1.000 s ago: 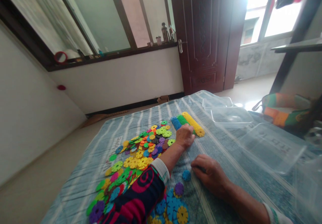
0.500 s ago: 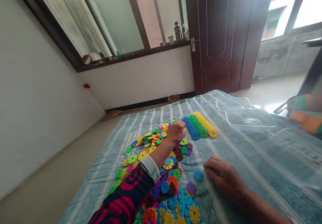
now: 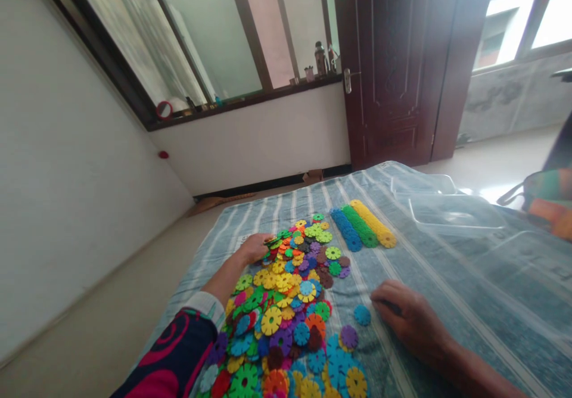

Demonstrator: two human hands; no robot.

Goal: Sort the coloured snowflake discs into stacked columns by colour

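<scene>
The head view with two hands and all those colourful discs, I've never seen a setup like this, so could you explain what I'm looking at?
There's no machine here: these are a person's own bare hands, seen from a camera worn on their head, looking forward and down. A striped cloth covers the surface. On it lies a heap of notched discs in many colours. Beyond it, to the right, are a blue row, a green row and a yellow row. Clear plastic containers sit farther right. The left hand is at the heap's far-left edge; I can't tell whether it grips a disc. The right hand rests loosely curled beside a lone blue disc.
</scene>
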